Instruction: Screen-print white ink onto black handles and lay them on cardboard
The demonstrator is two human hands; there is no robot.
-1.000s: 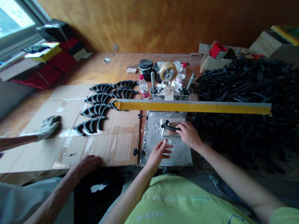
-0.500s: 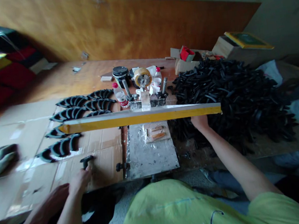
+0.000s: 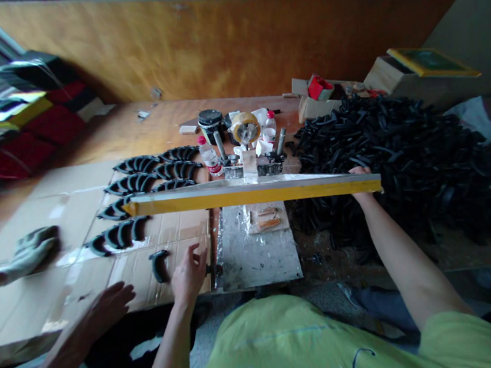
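Note:
My left hand [image 3: 189, 273] is over the cardboard [image 3: 129, 282], fingers apart and holding nothing. Just left of it lies a curved black plastic piece [image 3: 159, 266]. My right hand [image 3: 359, 170] reaches to the edge of a heap of similar black pieces [image 3: 402, 146]. A long bar with a yellow edge [image 3: 255, 196] passes in front of that hand and hides most of its fingers, so its grip is unclear. Several rows of curved black pieces [image 3: 124, 233] lie on the cardboard, left of the grey metal plate [image 3: 259, 261].
Another person's bare hand [image 3: 110, 307] and gloved hand [image 3: 37, 249] are at the left. Behind the bar stand a clamp fixture [image 3: 250, 166], a bottle [image 3: 210, 158], a dark tub [image 3: 211, 123] and a tape roll [image 3: 245, 127]. Stacked boxes [image 3: 56, 112] sit far left.
My left hand has let go of the black piece, which now lies on the cardboard, and moved right. My right hand has gone further into the heap. The view has shifted.

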